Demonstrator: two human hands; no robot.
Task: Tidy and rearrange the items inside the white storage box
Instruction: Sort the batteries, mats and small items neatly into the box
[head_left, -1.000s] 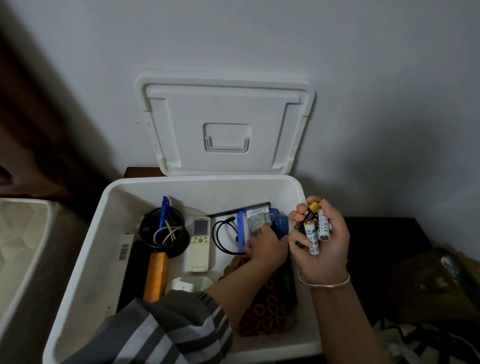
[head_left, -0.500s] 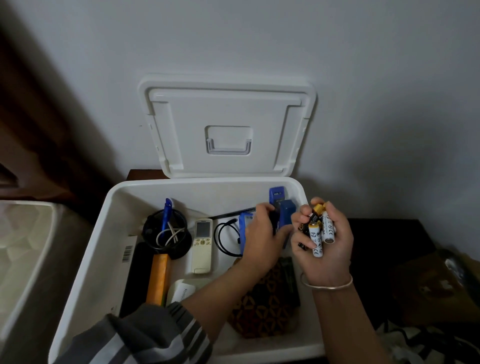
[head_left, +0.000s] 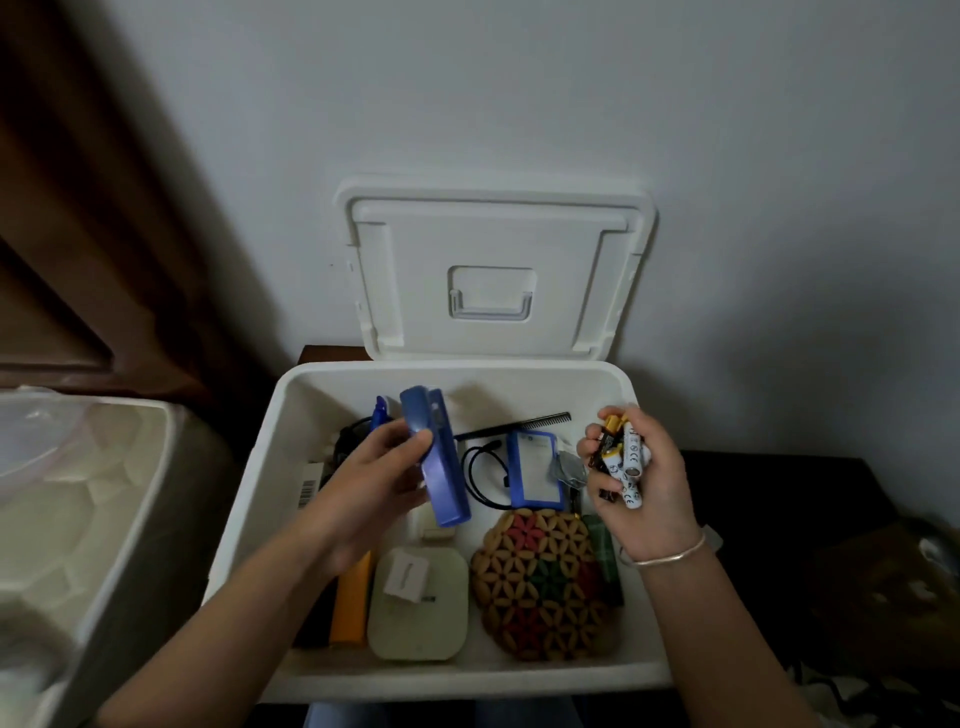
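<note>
The white storage box (head_left: 244, 499) stands open before me, its lid (head_left: 493, 270) leaning on the wall. My left hand (head_left: 374, 488) grips a blue stapler (head_left: 436, 462) and holds it above the box's left middle. My right hand (head_left: 644, 483) holds a bundle of batteries (head_left: 621, 457) over the right rim. Inside lie a blue-edged device (head_left: 535, 470) with a black cable (head_left: 478, 473), a black comb (head_left: 514, 426), a round patterned mat (head_left: 540, 582), a cream square box (head_left: 418, 605) and an orange bar (head_left: 353, 603).
A blue pen (head_left: 379, 413) stands in a dark cup partly hidden behind my left hand. A second pale container (head_left: 83, 519) sits to the left of the box. Dark furniture and a bag (head_left: 883, 582) lie to the right. The wall is right behind the lid.
My left hand has lifted the blue stapler from the box's right back area and carried it up and to the left. My right hand keeps the batteries in place.
</note>
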